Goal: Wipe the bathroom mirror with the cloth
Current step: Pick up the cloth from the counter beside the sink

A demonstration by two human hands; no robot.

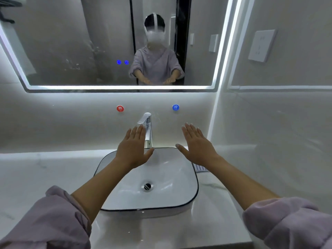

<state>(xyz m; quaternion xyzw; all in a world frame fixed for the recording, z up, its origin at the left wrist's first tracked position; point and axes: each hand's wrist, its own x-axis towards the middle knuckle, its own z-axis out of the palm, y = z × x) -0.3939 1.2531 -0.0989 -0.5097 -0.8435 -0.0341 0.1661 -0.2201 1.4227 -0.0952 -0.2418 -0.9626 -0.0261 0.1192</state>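
2 stickers: red 热, blue 冷; L hand, R hand flat.

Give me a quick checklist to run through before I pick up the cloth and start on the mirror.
1. Left hand free: ok, open above the basin, holding nothing.
2. Right hand free: ok, open, holding nothing.
3. Holding the cloth: not ok, it lies on the counter right of the basin, partly hidden by the right forearm.
4. Mirror marks located: ok, streaks and spots show on its left part.
5. Tap off: ok, no stream visible.
6. Cloth damp or dry: cannot tell.
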